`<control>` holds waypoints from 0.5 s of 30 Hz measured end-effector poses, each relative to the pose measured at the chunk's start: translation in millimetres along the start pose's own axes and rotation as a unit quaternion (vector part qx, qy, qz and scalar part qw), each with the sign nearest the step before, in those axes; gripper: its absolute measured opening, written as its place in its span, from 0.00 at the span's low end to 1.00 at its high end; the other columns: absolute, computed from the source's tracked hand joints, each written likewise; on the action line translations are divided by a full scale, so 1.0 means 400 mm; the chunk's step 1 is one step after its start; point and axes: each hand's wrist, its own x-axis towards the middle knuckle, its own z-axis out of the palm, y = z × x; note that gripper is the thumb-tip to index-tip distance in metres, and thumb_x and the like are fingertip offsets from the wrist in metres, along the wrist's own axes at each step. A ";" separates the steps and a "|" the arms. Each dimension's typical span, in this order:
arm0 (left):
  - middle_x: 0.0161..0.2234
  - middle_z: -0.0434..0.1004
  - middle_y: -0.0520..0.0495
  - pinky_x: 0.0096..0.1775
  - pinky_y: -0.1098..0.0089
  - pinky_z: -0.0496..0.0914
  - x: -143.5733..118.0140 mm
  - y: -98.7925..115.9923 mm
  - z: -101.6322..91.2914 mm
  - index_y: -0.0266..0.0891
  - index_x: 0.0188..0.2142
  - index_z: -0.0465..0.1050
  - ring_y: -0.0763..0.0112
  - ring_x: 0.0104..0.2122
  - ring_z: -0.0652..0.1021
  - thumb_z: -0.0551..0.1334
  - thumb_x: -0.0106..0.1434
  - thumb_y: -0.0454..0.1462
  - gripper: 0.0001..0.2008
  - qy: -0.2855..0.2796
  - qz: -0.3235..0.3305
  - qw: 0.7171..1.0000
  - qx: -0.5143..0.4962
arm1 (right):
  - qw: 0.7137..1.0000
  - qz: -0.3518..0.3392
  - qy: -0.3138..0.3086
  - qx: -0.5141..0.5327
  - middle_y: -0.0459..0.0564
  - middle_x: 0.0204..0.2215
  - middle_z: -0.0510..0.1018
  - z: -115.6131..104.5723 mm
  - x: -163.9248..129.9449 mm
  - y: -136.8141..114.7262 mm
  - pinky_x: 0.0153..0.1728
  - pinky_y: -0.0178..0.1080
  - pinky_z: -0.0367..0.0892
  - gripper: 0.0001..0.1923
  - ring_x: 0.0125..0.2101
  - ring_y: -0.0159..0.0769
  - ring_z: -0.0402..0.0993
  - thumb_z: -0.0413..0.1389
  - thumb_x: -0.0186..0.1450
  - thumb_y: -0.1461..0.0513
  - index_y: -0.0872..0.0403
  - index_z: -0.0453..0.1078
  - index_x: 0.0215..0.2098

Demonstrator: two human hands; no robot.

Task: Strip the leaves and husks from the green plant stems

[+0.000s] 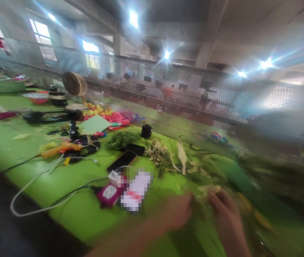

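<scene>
My right hand [225, 208] is closed in a pinch on a pale, husk-like leaf strip [204, 190] above the right part of the green table. Motion smears my left hand [181, 211], which is curled close to the strip's left end; whatever its fingers hold is hidden. Just beyond my hands lie a loose pale dry leaf [182, 157] and a bunch of thin pale stalks [157, 151]. Blurred green and brown leaves [264, 176] spread out on the right.
A magenta power strip [109, 195] with trailing cables, a pixelated phone-shaped item [137, 191] and a dark phone [122, 160] lie left of my hands. Farther back are green fibre [122, 139], a black spool-like cylinder [146, 131], pink and yellow pieces [114, 117], a fan [74, 84] and a perforated screen [168, 96].
</scene>
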 end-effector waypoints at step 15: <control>0.31 0.73 0.47 0.41 0.66 0.66 0.007 0.013 -0.006 0.37 0.43 0.73 0.66 0.34 0.71 0.48 0.68 0.49 0.22 0.022 -0.019 0.988 -0.151 | 0.993 0.036 -0.106 0.028 0.50 0.40 0.80 -0.008 0.014 0.005 0.38 0.37 0.68 0.23 0.37 0.39 0.75 0.68 0.51 0.56 0.51 0.74 0.44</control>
